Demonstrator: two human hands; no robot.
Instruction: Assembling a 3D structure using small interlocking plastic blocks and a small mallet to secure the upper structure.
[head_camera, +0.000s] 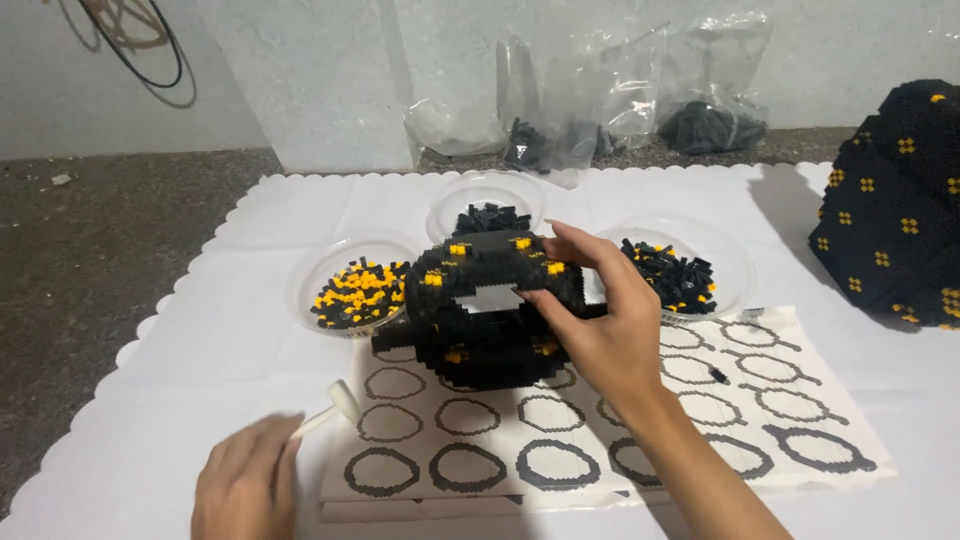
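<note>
My left hand lies low on the white sheet, fingers curled round the handle of a small white mallet-shaped tool — its head sticks out past my knuckles, pointing toward the build. How tight the grip is I cannot tell; the fingers are seen from the back only.

Next right: a clear dish of yellow and black bricks. Behind it, a dish of black bricks.

Centre: the black block model, rounded, with yellow spots and a pale opening in its top, stands on the printed instruction sheet, which shows rows of ring outlines. My right hand is clamped over the model's right side — thumb on the near face, fingers spread across the top edge.

Judgement on the step: hold the model by its solid wall, not across the opening, and press straight down so the layers seat without shearing. Keep the base flat on the sheet; the tool should meet a brick squarely, with light force.

Right: a third dish of mostly black bricks, partly behind my wrist. One loose dark piece lies on the print. At the far right edge, a larger finished black piece with yellow dots.

Surface and room: scallop-edged white sheet over a rough grey floor; pale wall behind, with clear plastic bags of dark parts against it.
</note>
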